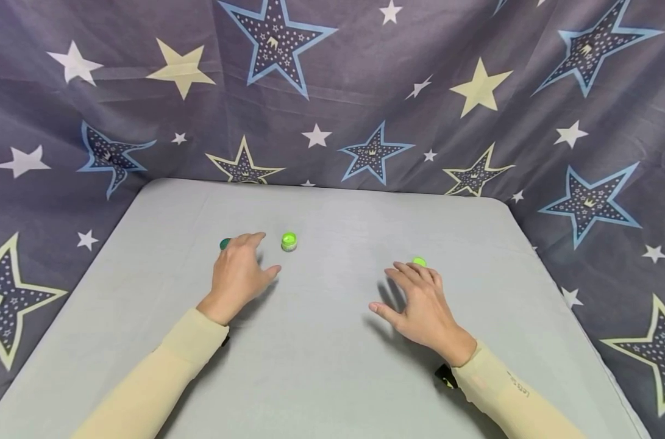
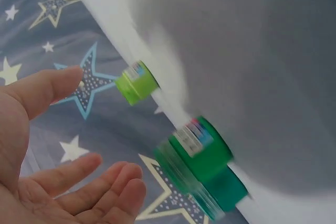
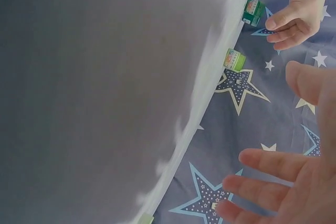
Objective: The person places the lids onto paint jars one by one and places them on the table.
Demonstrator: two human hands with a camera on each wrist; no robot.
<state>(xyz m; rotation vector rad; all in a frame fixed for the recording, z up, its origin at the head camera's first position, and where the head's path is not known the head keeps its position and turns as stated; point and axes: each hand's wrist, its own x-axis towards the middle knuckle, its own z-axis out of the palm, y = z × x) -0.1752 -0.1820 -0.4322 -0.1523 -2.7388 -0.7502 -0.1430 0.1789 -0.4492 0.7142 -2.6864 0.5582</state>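
My left hand (image 1: 236,274) hovers over the table's left half, thumb and fingers spread, holding nothing. A dark green jar (image 1: 225,243) shows just past its fingers, mostly hidden from the head view. The left wrist view shows a green jar (image 2: 205,148) with a teal-green jar (image 2: 229,190) beside it. Right of that hand stands a small lime-green jar (image 1: 289,241) with a printed label. On the right side my right hand (image 1: 422,308) is held above the table, fingers apart and nothing in them. Another lime-green item (image 1: 419,261) peeks out beyond its fingertips, largely covered.
A pale grey cloth covers the table (image 1: 321,366). Behind it and at both sides hangs a dark curtain (image 1: 354,73) printed with stars. Dark wrist devices (image 1: 446,376) show beneath the cream sleeves.
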